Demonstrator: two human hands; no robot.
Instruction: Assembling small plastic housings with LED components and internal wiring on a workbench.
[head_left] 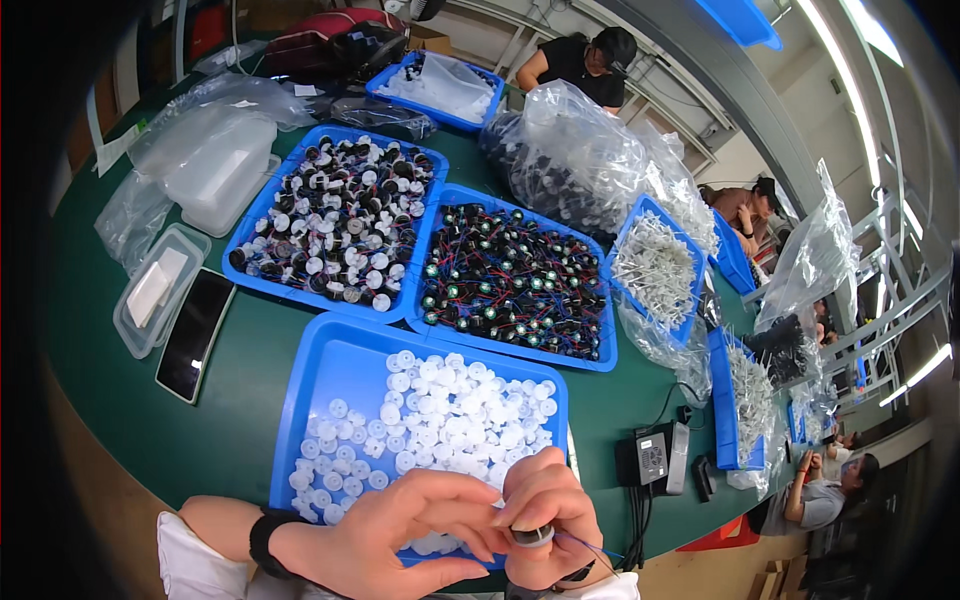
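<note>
In my right hand (550,515), a small dark motor (533,535) with a pale rim is gripped between thumb and fingers. Thin wires (590,548) trail from it to the right. My left hand (410,530) curves beside it, thumb apart from the fingers, with fingertips close to the right hand; whether they touch the motor I cannot tell. Both hands are over the near edge of a blue tray (312,385) that carries many loose white plastic discs (460,405).
Behind stand a blue tray of white-capped motors (335,220) and one of wired motors (515,280). A phone (196,335) and clear plastic boxes (215,195) lie left. Right are a black power adapter (645,458) and bins of white parts (655,262). Several people work beyond.
</note>
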